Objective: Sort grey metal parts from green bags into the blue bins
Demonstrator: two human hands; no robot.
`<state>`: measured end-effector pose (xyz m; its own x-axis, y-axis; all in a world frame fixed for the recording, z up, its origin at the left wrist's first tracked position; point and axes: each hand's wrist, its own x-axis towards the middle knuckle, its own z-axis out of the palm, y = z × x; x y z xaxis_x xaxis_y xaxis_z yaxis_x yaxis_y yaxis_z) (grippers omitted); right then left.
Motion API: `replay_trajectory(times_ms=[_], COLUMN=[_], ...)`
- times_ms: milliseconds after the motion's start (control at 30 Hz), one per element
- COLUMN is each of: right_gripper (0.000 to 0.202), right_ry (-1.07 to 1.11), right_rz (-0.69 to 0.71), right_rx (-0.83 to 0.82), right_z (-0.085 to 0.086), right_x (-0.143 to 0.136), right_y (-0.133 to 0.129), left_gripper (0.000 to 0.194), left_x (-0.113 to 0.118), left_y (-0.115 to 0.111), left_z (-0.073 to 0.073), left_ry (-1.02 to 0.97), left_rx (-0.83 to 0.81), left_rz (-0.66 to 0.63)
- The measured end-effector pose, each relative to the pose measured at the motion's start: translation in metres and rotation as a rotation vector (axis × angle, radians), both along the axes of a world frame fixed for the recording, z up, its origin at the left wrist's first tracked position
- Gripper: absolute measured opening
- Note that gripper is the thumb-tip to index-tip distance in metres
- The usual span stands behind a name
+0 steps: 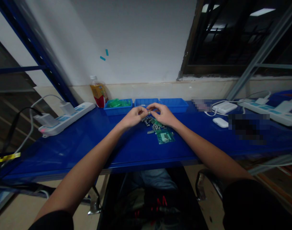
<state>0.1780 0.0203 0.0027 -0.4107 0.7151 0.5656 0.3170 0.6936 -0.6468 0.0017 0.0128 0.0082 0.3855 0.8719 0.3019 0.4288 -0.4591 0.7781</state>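
My left hand [134,117] and my right hand [164,115] meet over the blue table, fingertips pinched together. Between them shows a small shiny piece [149,112], too small to make out its kind; both hands appear closed on it. Just below lie loose small metal cylinders [150,131], partly hidden by my right hand. A green-tinted clear bag [165,136] with several small metal pieces inside lies flat, nearest my right forearm. Behind my hands stand a blue bin [118,110] holding green bags, a middle blue bin [146,101] partly covered by my fingers, and a right-hand blue bin [175,107].
A drink bottle [98,92] stands against the wall at the back left. Power strips with plugs and cables lie at the left [66,119] and right [272,111]. A white case [220,122] and a white box [224,107] lie on the right of the table [88,150].
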Motion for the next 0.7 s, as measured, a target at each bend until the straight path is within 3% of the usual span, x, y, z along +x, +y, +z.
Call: replay_trajectory(times_ms=[167,333,433,600,700], right_gripper=[0.011,0.008,0.012,0.012,0.008], right_ry=[0.189,0.313,0.389,0.372,0.303], right_rz=[0.023,0.035,0.022,0.017,-0.029], right_rx=[-0.134,-0.183,-0.259,-0.291,-0.190], right_z=[0.001,-0.006,-0.012,-0.016,-0.017], right_x=[-0.002,-0.006,-0.009,-0.012,-0.014], right_y=[0.004,0.009,0.011,0.012,0.011], left_gripper=[0.017,0.023,0.024,0.022,0.015], left_x=[0.000,0.004,0.003,0.001,0.001], left_y=[0.002,0.008,0.008,-0.001,-0.003], left_z=[-0.006,-0.015,-0.014,-0.008,-0.008], left_ry=[-0.282,-0.399,-0.363,0.032,0.081], left_rx=[-0.155,-0.194,-0.032,0.423,0.477], left_rz=[-0.098,-0.105,-0.039,0.085,0.174])
